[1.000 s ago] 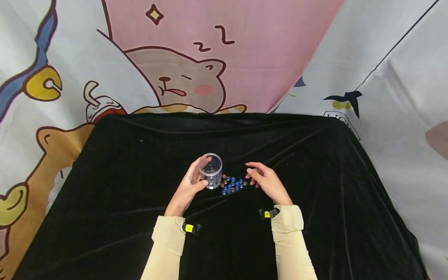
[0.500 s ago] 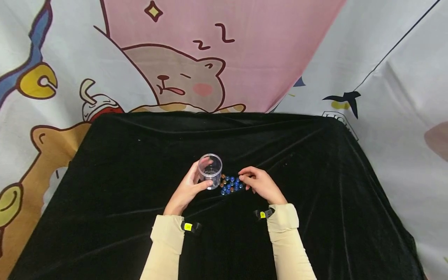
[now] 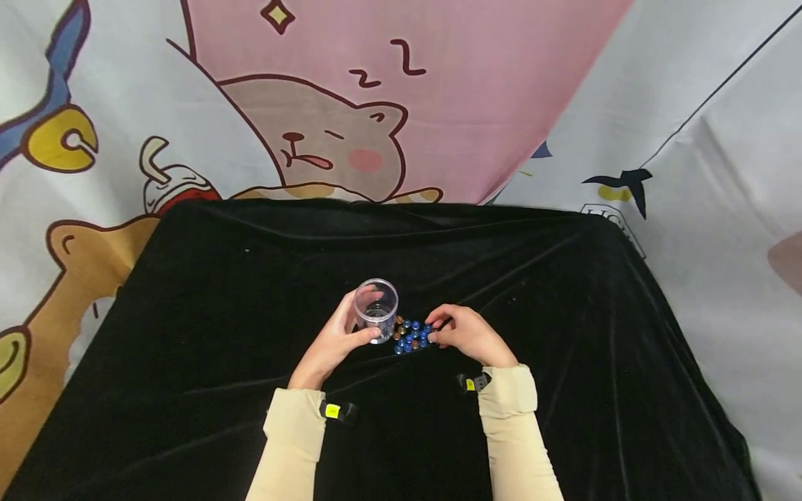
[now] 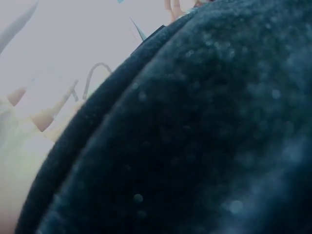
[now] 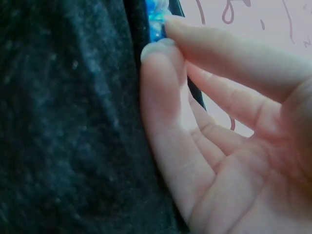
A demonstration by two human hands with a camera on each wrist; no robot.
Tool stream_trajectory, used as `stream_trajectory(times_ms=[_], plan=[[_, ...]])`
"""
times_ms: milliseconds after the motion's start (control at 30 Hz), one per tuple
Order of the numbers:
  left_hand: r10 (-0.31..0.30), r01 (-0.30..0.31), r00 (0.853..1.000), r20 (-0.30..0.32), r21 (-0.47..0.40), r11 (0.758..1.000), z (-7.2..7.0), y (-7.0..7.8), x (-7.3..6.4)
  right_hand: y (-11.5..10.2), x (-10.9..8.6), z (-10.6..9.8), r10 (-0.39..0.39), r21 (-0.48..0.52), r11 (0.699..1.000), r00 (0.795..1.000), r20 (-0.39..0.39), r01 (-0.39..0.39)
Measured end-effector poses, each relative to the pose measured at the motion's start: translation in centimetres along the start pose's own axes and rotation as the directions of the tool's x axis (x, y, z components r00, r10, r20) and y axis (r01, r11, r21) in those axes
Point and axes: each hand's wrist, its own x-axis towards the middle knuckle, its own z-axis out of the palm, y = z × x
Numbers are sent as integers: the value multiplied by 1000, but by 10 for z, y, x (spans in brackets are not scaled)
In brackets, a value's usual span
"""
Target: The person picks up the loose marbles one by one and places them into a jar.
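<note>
With my left hand I am grasping a clear cup, the fingers wrapping its far left side and the thumb pressing its near side. The cup is opening upward and sitting near the middle of the cloth; whether its base is touching the cloth I cannot tell. Just to its right, the marbles are lying in a close cluster, mostly blue with some amber ones, the leftmost ones nearly meeting the cup's wall.

My right hand is reaching in from the right, its thumb and index finger bending toward the right edge of the cluster. In the right wrist view those two tips are coming close together beside blue marbles; whether they are pinching one I cannot tell. The other fingers are curving loosely behind.

The left wrist view is showing mostly dark, blurred cloth. My cream sleeves are entering from the near side, and black straps with yellow tags are showing at both wrists. The black cloth is spreading wide around everything, and beyond its far edge a printed backdrop is hanging, with a bear sleeping on it.
</note>
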Motion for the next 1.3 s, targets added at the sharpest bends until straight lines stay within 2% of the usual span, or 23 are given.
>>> stream_trajectory(times_ms=[200,400,533,633,767,933,1167,1300], plan=[[-19,19,1000,6,1,1000,0,-2,0,2,-2,1,-5,16,1000,1000,-5,5],[0,0,1000,-7,-5,1000,-3,-4,-2,1,2,2,-1,13,1000,1000,2,1],[5,-5,1000,-5,5,1000,-7,-11,-2,3,4,2,17,21,1000,1000,2,-17],[7,-7,1000,-2,11,1000,-6,-9,-2,5,6,3,29,44,999,999,-20,-28],[15,-15,1000,5,10,1000,-3,-3,-4,7,6,5,23,109,994,998,-63,-16],[34,-34,999,14,-5,999,-1,-4,-4,7,2,3,16,209,978,994,-108,7],[55,-52,998,38,-97,994,-5,-15,-3,13,-4,-5,-50,315,945,988,-143,93],[50,-48,999,13,-72,996,-8,-20,-4,15,-4,-8,-59,342,933,986,-159,111]])
